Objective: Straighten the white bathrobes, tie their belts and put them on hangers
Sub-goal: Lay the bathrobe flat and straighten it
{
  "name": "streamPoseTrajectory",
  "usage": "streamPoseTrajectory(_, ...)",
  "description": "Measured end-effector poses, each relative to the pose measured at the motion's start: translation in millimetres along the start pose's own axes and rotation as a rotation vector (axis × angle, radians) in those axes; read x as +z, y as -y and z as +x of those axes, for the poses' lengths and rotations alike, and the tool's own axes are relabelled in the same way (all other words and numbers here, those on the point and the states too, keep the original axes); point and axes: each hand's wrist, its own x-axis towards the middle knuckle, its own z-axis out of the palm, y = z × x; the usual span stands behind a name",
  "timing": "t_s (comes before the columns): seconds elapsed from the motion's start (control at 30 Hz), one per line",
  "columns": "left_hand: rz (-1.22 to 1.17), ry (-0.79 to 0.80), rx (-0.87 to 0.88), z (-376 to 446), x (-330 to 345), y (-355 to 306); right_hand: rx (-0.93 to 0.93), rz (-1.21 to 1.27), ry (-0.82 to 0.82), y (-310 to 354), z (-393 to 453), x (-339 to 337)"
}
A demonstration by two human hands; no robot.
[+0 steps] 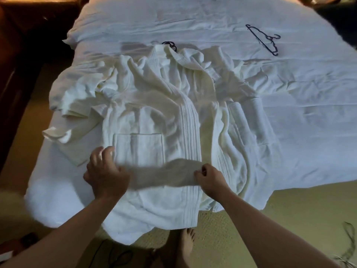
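A white bathrobe [146,105] lies rumpled on the bed, collar away from me, with a patch pocket [139,149] facing up. Its hem hangs over the near edge. A second white bathrobe [235,120] lies bunched to its right. A blurred strip of belt [162,176] stretches across the robe's lower front between my hands. My left hand [105,175] holds its left end with the fingers partly raised. My right hand [209,179] pinches its right end. A black hanger [263,40] lies on the sheet at the far right. Another black hanger's hook [171,44] pokes out behind the robe's collar.
The bed [299,105] is covered with a white sheet. Dark wooden furniture [23,55] stands along its left side. Tan carpet [289,219] lies below, with my bare foot [186,246] near the bed's edge and a dark cord [119,256] on the floor.
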Motion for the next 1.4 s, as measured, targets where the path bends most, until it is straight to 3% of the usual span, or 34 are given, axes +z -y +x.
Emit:
streamPoseTrajectory(0.1, -0.053, -0.037, 0.292, -9.7, 16.9, -34.9, -0.013, 0.054, -0.059, -18.3, -3.1, -19.7)
streamPoseTrajectory(0.2, -0.264, 0.094, 0.465, -24.0, 42.5, -79.8, -0.007, 0.121, -0.219, -43.4, 0.7, -47.4)
streamPoseTrajectory(0.3, -0.378, 0.354, 0.392, -48.0, 70.4, -125.5, -0.019, 0.161, -0.446, -72.4, 4.5, -79.9)
streamPoseTrajectory(0.4, -0.298, 0.639, 0.213, -71.0, 102.7, -164.1, 0.039, 0.161, -0.628, -106.9, 12.2, -108.3)
streamPoseTrajectory(0.47, -0.257, 0.644, 0.025, -81.3, 122.9, -189.5, 0.216, 0.153, -0.684, -132.0, 20.8, -124.2)
streamPoseTrajectory(0.57, -0.27, 0.559, -0.079, -89.6, 141.8, -211.9, 0.404, 0.248, -0.528, -166.4, 27.7, -132.5)
streamPoseTrajectory(0.67, -0.294, 0.549, -0.127, -94.8, 147.7, -220.5, 0.336, 0.254, -0.302, -197.3, 31.3, -138.4)
streamPoseTrajectory(0.8, -0.268, 0.474, -0.145, -109.3, 145.3, -212.7, 0.265, 0.31, -0.175, -210.3, 30.5, -151.4)
streamPoseTrajectory(0.9, -0.268, 0.29, -0.201, -118.7, 139.5, -195.3, 0.067, 0.265, -0.243, -209.7, 18.8, -166.3)
streamPoseTrajectory(1.0, -0.292, 0.142, -0.269, -120.8, 131.3, -186.4, -0.097, 0.488, -0.414, -210.2, 4.0, -179.3)
streamPoseTrajectory(1.07, -0.279, 0.141, -0.282, -126.0, 130.4, -186.8, -0.115, 0.618, -0.365, -210.0, 0.6, -182.7)
streamPoseTrajectory(1.17, -0.19, 0.245, -0.306, -132.1, 134.4, -184.2, -0.027, 0.487, -0.202, -215.4, 3.7, -177.1)
streamPoseTrajectory(1.27, -0.118, 0.246, -0.337, -131.0, 137.7, -181.4, 0.053, 0.375, -0.017, -225.8, 7.4, -175.2)
streamPoseTrajectory(1.4, -0.01, 0.269, -0.336, -124.3, 135.2, -184.9, -0.02, 0.052, -0.026, -221.5, 13.7, -181.4)
